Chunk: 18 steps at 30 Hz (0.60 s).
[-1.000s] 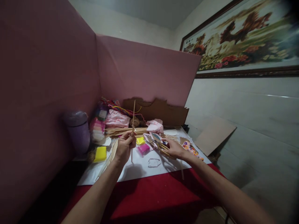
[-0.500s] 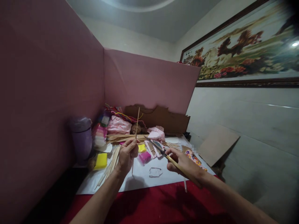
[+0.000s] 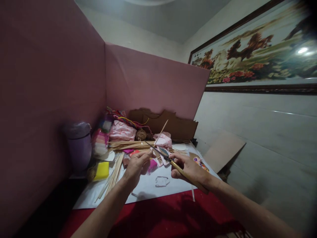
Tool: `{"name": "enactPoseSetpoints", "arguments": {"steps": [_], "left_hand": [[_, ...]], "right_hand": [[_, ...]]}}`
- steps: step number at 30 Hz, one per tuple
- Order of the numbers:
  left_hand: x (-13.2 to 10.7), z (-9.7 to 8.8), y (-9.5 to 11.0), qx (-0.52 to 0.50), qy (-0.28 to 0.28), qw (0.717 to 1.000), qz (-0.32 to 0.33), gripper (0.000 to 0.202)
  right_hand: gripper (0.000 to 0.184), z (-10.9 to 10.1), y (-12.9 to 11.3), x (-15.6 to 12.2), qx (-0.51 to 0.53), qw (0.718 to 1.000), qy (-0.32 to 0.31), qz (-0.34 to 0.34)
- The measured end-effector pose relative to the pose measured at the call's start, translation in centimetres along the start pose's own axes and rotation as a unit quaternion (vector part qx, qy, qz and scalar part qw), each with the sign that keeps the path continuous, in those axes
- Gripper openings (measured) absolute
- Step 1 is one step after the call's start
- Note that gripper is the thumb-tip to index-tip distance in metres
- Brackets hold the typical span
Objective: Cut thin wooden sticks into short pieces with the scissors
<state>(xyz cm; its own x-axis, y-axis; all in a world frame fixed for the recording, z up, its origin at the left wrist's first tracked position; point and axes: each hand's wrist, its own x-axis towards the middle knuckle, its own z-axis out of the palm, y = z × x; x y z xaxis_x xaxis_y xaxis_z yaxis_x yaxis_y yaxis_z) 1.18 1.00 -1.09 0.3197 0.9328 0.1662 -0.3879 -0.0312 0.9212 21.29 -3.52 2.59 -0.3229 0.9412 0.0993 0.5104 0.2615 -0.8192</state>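
A red-covered table (image 3: 153, 216) bears a white sheet (image 3: 178, 185). At left lie a yellow packet (image 3: 101, 171) and loose wooden sticks (image 3: 115, 175). Farther back, a bundle of sticks (image 3: 126, 145) runs crosswise, with pink fabric (image 3: 122, 130) and a twine ball (image 3: 141, 135) behind. A bright pink packet (image 3: 152, 166) sits mid-sheet; a flowered piece (image 3: 199, 164), right.

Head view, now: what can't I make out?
Stick, head view: gripped stretch hidden by the left hand.
Scissors, head view: handles partly hidden by the right hand; blade contact with the stick unclear from this angle.
Magenta packet, head view: partly behind the left hand.
Framed picture, head view: cut off by top and right edges.
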Motion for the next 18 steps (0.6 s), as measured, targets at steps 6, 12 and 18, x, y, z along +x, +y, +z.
{"name": "enactPoseSetpoints", "arguments": {"steps": [6,12,18], "left_hand": [[-0.29,0.12,-0.1,0.026,-0.019,0.999,-0.018,0.028],[-0.25,0.33,0.17,0.036,-0.023,0.998,-0.039,0.027],[-0.33,0.38,0.16,0.043,-0.021,0.997,-0.052,0.029]], "right_hand": [[0.056,0.34,-0.07,-0.14,0.022,1.0,-0.005,0.015],[0.06,0.45,0.05,-0.13,0.04,0.999,-0.005,0.016],[0.061,0.71,0.14,0.01,0.042,0.999,-0.006,0.013]]}}
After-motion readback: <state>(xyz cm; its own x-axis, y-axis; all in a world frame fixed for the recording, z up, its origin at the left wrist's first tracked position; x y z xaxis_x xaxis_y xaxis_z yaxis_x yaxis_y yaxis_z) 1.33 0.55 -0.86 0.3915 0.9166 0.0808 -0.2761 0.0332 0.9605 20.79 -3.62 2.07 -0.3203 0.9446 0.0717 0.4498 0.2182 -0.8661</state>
